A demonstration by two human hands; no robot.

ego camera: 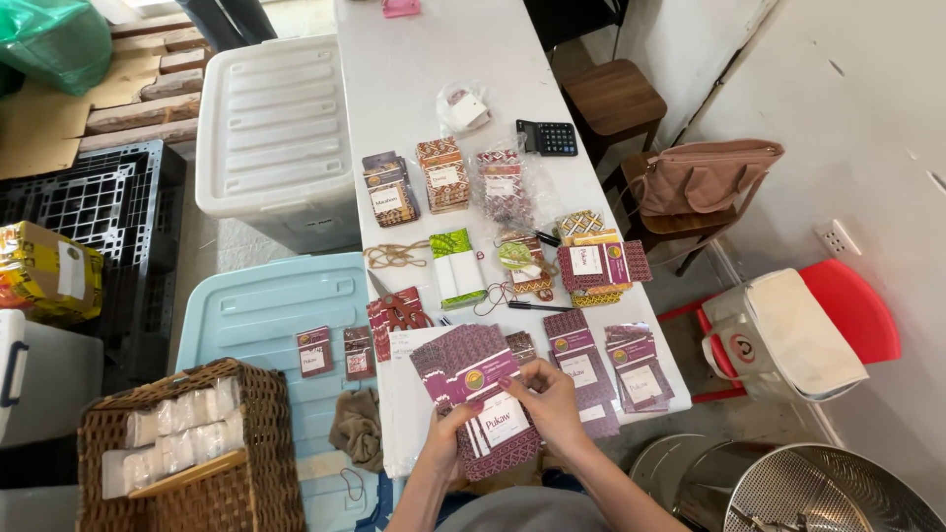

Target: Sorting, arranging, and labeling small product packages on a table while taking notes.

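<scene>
Head view: both hands are down at the near edge of the white table (414, 89), working a maroon patterned packet (473, 394). The left hand (445, 443) grips its lower left edge from beneath; the right hand (548, 399) pinches its right side, fingers curled over the label. More packets (636, 365) lie just right. Scissors (394, 307) rest behind, a wicker basket (261, 443) stands well left.

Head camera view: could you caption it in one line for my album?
Both hands hold a maroon patterned cardboard packet over a long white table strewn with similar packets.
</scene>
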